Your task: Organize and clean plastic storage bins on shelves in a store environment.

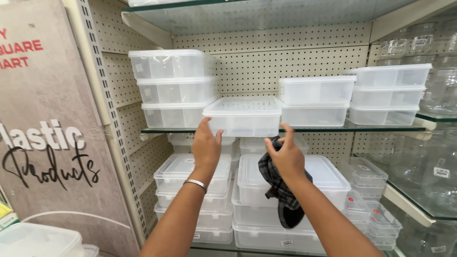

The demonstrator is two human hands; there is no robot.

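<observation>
Both hands grip the clear lidded container (245, 116) at the front edge of the glass shelf (333, 128): left hand (205, 147) fingers curl against its lower left corner, right hand (285, 157) pinches a dark checked cloth (281, 190) (dangling) while touching its underside. Best keep it level and supported evenly.

both hands are raised to a clear lidded plastic container (243, 116) that sits at the front edge of a glass shelf (323, 129). the left hand (205, 146), a silver bangle (195, 183) at its wrist, grips the container's lower left corner. the right hand (285, 157) reaches its lower right edge, index finger up, with a dark plaid cloth (281, 192) bunched in the palm. stacks of matching containers (173, 88) stand left and right of the hands, larger lidded tubs (285, 190) below them.
</observation>
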